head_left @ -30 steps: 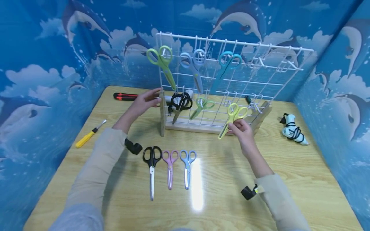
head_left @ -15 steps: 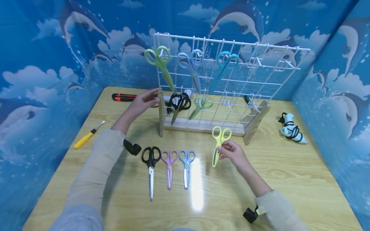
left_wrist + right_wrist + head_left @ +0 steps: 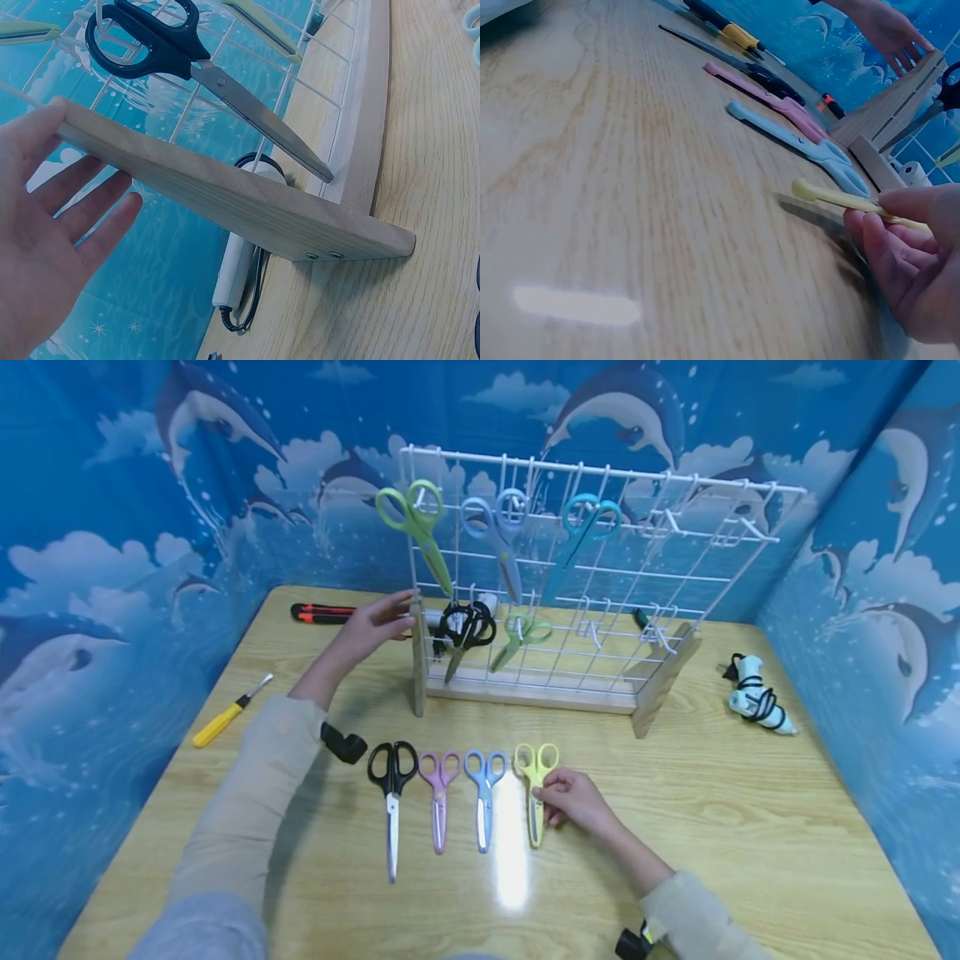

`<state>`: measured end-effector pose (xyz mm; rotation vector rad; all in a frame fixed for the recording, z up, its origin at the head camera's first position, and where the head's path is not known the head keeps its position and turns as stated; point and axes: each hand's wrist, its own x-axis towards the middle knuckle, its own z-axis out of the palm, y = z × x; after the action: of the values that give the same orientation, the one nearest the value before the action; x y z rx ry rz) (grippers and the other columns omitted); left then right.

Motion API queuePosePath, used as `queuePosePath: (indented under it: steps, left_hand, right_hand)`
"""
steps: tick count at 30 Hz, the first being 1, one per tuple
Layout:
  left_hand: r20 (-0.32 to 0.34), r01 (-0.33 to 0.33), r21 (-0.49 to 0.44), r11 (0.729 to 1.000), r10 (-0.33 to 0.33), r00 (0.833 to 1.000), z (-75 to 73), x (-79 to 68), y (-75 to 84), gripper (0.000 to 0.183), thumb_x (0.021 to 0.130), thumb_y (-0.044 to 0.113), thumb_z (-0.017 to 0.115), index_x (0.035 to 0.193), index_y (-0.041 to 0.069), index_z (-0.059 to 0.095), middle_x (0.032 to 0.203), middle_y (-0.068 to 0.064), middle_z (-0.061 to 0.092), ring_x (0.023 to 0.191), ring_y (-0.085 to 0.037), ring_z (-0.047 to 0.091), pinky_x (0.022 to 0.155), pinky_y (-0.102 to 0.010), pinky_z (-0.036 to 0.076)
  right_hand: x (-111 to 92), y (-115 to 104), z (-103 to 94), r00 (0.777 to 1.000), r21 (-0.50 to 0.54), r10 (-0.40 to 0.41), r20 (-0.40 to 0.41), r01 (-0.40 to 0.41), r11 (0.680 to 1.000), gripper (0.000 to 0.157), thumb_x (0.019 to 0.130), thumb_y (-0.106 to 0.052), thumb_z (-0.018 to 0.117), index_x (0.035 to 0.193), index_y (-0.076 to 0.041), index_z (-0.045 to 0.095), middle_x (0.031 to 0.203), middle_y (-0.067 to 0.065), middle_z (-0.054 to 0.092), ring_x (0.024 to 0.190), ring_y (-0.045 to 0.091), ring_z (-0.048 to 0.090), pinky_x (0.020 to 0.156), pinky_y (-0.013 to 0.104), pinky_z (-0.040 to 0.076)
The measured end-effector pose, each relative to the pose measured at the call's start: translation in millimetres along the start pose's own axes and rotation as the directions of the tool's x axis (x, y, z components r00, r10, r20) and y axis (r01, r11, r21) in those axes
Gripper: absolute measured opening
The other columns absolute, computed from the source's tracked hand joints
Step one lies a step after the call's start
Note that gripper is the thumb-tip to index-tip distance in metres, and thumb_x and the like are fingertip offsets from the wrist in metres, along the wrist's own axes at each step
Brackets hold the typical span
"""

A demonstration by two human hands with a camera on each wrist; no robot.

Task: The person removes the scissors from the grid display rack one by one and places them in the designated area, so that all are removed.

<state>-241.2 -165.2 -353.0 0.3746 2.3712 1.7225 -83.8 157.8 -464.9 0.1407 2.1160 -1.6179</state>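
Observation:
My right hand (image 3: 576, 802) pinches a pair of yellow scissors (image 3: 536, 777) by the blades, handles pointing away from me. In the right wrist view the yellow scissors (image 3: 832, 196) hang just over the table, a shadow beneath them. To their left lie blue scissors (image 3: 484, 802), pink scissors (image 3: 439, 802) and long black-handled scissors (image 3: 392, 777) in a row. My left hand (image 3: 375, 625) rests at the wooden side (image 3: 225, 191) of a white wire rack, fingers loosely extended, one fingertip on its edge.
On the rack (image 3: 600, 468) hang green scissors (image 3: 422, 527), lilac scissors (image 3: 501, 535), teal scissors (image 3: 581, 539), black scissors (image 3: 468, 631) and small light-green scissors (image 3: 517, 635). A yellow screwdriver (image 3: 225, 718) lies left, a red-black tool (image 3: 322, 612) behind it, a pale-blue corded tool (image 3: 761, 697) right.
My right hand has brought the yellow scissors away from the rack's lower right, toward me and leftward, down beside the blue scissors. The left hand has stayed at the rack's side.

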Motion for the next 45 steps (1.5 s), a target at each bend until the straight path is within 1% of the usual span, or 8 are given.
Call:
queuePosePath:
  steps: [9, 15, 20, 27, 35, 38, 41, 45]
  left_hand:
    - [-0.002, 0.014, -0.021, 1.000, -0.014, 1.000, -1.0, -1.7, -0.5, 0.055, 0.079, 0.035, 0.055, 0.129, 0.029, 0.034, 0.131, -0.005, 0.038, 0.113, -0.020, 0.041, 0.087, -0.038, 0.042]
    - [-0.002, 0.013, -0.015, 1.000, -0.013, 1.000, -0.6, -2.1, -0.8, 0.053, 0.080, 0.035, 0.055, 0.128, 0.032, 0.034, 0.130, -0.004, 0.039, 0.111, -0.019, 0.043, 0.086, -0.035, 0.043]
    - [-0.001, 0.008, -0.008, 1.000, -0.008, 1.000, -0.4, -1.7, -0.7, 0.054, 0.079, 0.037, 0.055, 0.128, 0.033, 0.034, 0.129, -0.004, 0.039, 0.110, -0.019, 0.044, 0.086, -0.035, 0.043]
    - [-0.003, 0.010, -0.003, 1.000, -0.010, 1.000, -0.1, -0.1, -0.7, 0.055, 0.078, 0.038, 0.056, 0.128, 0.034, 0.034, 0.130, -0.003, 0.039, 0.109, -0.018, 0.044, 0.085, -0.034, 0.043]
    - [-0.009, 0.014, -0.004, 1.000, -0.014, 1.000, -0.2, 1.5, -0.7, 0.052, 0.077, 0.039, 0.056, 0.125, 0.036, 0.036, 0.130, -0.002, 0.039, 0.112, -0.017, 0.043, 0.085, -0.033, 0.043]
    - [-0.009, 0.013, -0.003, 1.000, -0.013, 1.000, 0.0, 1.9, -1.2, 0.053, 0.077, 0.039, 0.056, 0.125, 0.036, 0.036, 0.129, -0.001, 0.040, 0.112, -0.016, 0.042, 0.085, -0.033, 0.044]
    - [-0.010, 0.012, -0.002, 1.000, -0.012, 1.000, 0.1, 1.4, -1.9, 0.053, 0.077, 0.039, 0.056, 0.126, 0.035, 0.036, 0.128, -0.002, 0.040, 0.111, -0.017, 0.043, 0.086, -0.034, 0.043]
    - [-0.011, 0.010, 0.001, 1.000, -0.010, 1.000, 0.0, 0.2, -2.3, 0.052, 0.078, 0.039, 0.056, 0.126, 0.035, 0.036, 0.129, -0.002, 0.040, 0.110, -0.018, 0.044, 0.087, -0.036, 0.042]
  right_hand:
    - [0.9, -1.2, 5.7, 0.999, -0.084, 0.028, -0.024, -0.030, 0.996, 0.023, 0.075, -0.013, 0.063, 0.085, 0.006, 0.054, 0.057, 0.008, 0.058, 0.044, 0.014, 0.055, 0.043, 0.028, 0.050]
    - [0.3, -6.0, 9.6, 0.999, -0.164, 0.036, -0.017, -0.038, 0.986, 0.022, 0.076, -0.012, 0.062, 0.086, 0.006, 0.054, 0.056, 0.011, 0.058, 0.043, 0.015, 0.056, 0.043, 0.031, 0.050]
    - [0.0, -9.3, 9.7, 1.000, -0.258, 0.010, -0.022, -0.015, 0.966, 0.018, 0.076, -0.012, 0.061, 0.082, 0.004, 0.055, 0.056, 0.010, 0.057, 0.042, 0.015, 0.055, 0.042, 0.030, 0.050]
    - [1.3, -11.6, 9.9, 0.999, -0.304, -0.022, -0.045, 0.007, 0.953, 0.015, 0.075, -0.011, 0.062, 0.076, 0.003, 0.055, 0.054, 0.009, 0.056, 0.040, 0.014, 0.054, 0.040, 0.028, 0.049]
    - [2.7, -19.9, 5.5, 1.000, -0.372, -0.031, 0.000, 0.029, 0.928, 0.015, 0.076, -0.013, 0.062, 0.071, 0.000, 0.054, 0.053, 0.008, 0.056, 0.040, 0.015, 0.054, 0.040, 0.029, 0.049]
    - [6.3, -29.4, -0.9, 0.998, -0.408, -0.064, -0.001, 0.058, 0.911, 0.015, 0.077, -0.015, 0.061, 0.072, -0.001, 0.055, 0.055, 0.008, 0.057, 0.042, 0.016, 0.054, 0.041, 0.028, 0.049]
    - [13.2, -41.0, -8.7, 0.991, -0.422, -0.136, -0.006, 0.121, 0.898, 0.013, 0.078, -0.015, 0.059, 0.078, -0.002, 0.057, 0.059, 0.008, 0.058, 0.048, 0.017, 0.055, 0.044, 0.028, 0.049]
    - [25.4, -56.4, -18.0, 0.974, -0.327, -0.226, -0.005, 0.212, 0.921, 0.017, 0.081, -0.015, 0.056, 0.090, -0.001, 0.058, 0.073, 0.012, 0.061, 0.062, 0.023, 0.058, 0.055, 0.033, 0.051]
